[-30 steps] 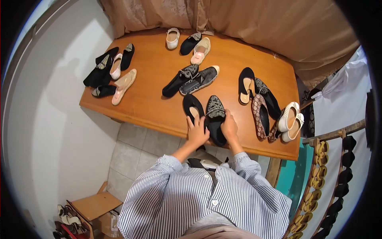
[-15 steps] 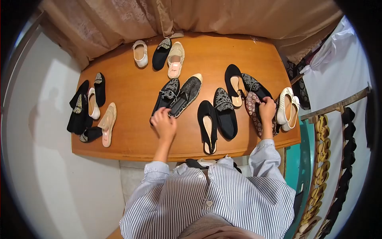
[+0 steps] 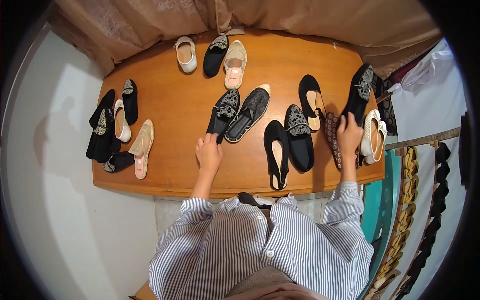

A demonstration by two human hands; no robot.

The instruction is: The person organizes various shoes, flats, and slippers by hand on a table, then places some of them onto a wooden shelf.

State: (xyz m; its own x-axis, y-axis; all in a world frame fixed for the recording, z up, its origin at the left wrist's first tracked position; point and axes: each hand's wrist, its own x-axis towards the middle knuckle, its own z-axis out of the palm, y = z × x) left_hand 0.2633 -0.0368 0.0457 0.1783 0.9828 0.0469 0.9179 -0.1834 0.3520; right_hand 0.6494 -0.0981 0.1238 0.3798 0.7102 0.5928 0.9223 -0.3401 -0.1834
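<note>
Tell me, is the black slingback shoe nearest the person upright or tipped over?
Upright: the black slingback shoe rests on the table, its opening and pale insole facing up.

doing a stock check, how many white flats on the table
4: back white flat near the curtain, left white flat in a cluster, inner white flat and outer white flat together at right. Others may be hidden.

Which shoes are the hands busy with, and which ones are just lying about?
Busy:
Right hand: lifted black shoe, grey-patterned toe.
Left hand: touching a black patterned shoe on the table.

Lying about:
Brown dotted shoe
White pair at right
Beige shoe at far left
</note>
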